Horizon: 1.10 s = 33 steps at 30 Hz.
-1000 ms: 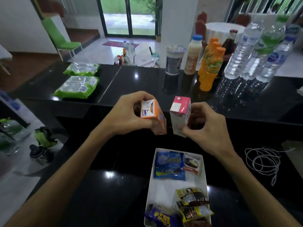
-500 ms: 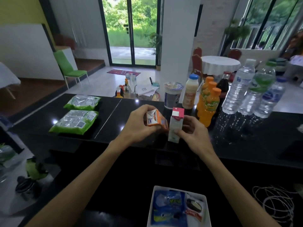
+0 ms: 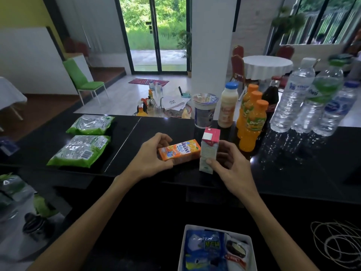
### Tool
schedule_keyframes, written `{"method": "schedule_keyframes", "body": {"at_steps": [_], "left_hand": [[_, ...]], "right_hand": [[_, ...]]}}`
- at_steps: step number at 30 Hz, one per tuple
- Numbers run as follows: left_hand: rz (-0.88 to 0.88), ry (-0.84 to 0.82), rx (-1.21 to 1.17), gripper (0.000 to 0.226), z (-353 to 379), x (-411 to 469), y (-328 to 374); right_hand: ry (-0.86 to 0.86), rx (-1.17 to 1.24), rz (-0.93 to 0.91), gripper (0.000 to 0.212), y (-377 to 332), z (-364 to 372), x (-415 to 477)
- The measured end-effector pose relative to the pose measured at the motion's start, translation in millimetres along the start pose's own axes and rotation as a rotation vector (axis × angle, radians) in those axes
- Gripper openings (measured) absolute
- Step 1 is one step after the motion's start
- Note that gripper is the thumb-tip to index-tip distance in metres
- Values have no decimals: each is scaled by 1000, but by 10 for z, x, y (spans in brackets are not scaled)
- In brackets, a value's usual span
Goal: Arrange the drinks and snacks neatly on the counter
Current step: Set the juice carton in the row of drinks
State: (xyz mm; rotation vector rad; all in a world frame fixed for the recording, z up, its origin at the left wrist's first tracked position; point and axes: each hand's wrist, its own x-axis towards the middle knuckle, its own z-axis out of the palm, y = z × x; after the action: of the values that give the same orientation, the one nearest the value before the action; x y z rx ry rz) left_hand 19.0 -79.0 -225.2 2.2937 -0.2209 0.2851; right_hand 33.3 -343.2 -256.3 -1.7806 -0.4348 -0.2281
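Note:
My left hand (image 3: 150,156) grips an orange juice carton (image 3: 179,151), tipped on its side over the black counter (image 3: 293,169). Right beside it, my right hand (image 3: 230,167) holds a pink-topped milk carton (image 3: 209,147) upright, its base near the counter's front edge. Behind them stand a foil-lidded cup (image 3: 204,110), a cream bottle with a blue cap (image 3: 227,105), three orange drink bottles (image 3: 252,122), a dark bottle (image 3: 271,98) and three water bottles (image 3: 312,102). Two green snack packs (image 3: 80,151) lie at the counter's left.
A white tray (image 3: 182,249) with blue and other snack packets sits on the lower counter in front of me. A coil of white cord (image 3: 336,243) lies at the lower right. Beyond the counter are a green chair, a pillar and a round white-clothed table.
Both hands moved forward from above the tray to the raised counter. The orange carton has tipped from near upright onto its side; the pink carton stays upright and has come down near the counter.

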Motion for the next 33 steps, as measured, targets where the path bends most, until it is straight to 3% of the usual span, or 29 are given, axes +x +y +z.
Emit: {"method": "schedule_keyframes", "body": {"at_steps": [9, 12, 14, 19, 24, 29, 33], "left_hand": [[19, -276, 299, 73, 251, 580, 329], [49, -375, 430, 65, 313, 755, 389], [54, -326, 418, 60, 292, 778, 405], [57, 85, 52, 63, 118, 667, 456], [85, 325, -133, 51, 111, 380, 336], [109, 429, -162, 61, 264, 217, 303], [83, 351, -195, 80, 288, 178, 287]], "right_hand": [[26, 31, -26, 55, 11, -1, -34], [64, 13, -40, 57, 4, -1, -54], [96, 9, -45, 56, -3, -11, -67], [122, -9, -49, 55, -1, -11, -70], [161, -81, -53, 56, -14, 50, -54], [155, -214, -19, 65, -7, 124, 29], [93, -279, 38, 70, 16, 137, 95]]}}
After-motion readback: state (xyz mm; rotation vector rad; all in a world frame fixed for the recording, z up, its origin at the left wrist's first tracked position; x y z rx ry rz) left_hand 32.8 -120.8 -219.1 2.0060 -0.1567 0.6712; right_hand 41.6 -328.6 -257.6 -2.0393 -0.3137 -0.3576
